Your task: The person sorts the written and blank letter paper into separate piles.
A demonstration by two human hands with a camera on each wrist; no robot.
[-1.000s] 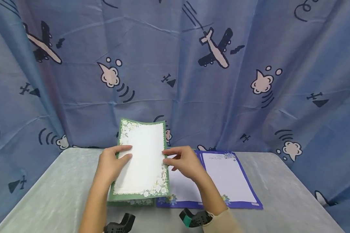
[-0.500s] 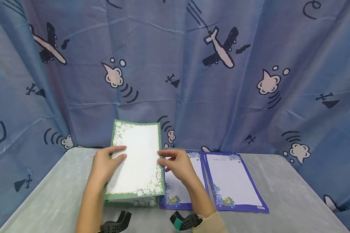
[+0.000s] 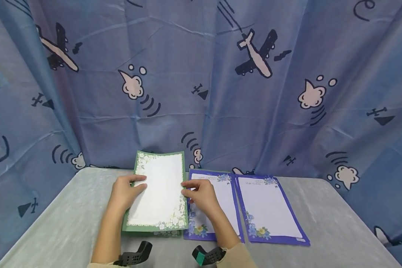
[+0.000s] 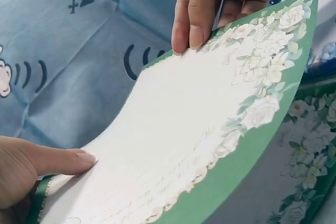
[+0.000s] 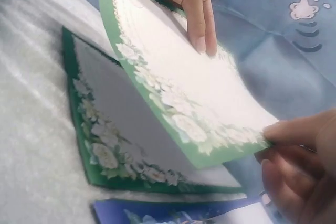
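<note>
Both hands hold up a sheet of green-bordered stationery paper (image 3: 160, 190) with white flowers printed in its corners. My left hand (image 3: 125, 191) pinches its left edge, thumb and forefinger lying on the white face. At the opposite edge, my right hand (image 3: 202, 195) pinches the paper between thumb and fingers. The sheet bows between the hands, as the left wrist view shows. Beneath it on the table lies more green-bordered paper (image 5: 126, 129) of the same print, largely covered in the head view. The raised sheet stands apart from that paper in the right wrist view.
Two purple-bordered sheets (image 3: 269, 208) with blue flowers lie side by side to the right, the nearer one (image 3: 214, 190) partly behind my right forearm. A grey cloth covers the table (image 3: 325, 219). A blue curtain (image 3: 174, 74) with airplane prints hangs behind it.
The held green-bordered sheet and both hands have come down a little toward the green paper below. The purple sheets show more fully than a second ago as the view shifted.
</note>
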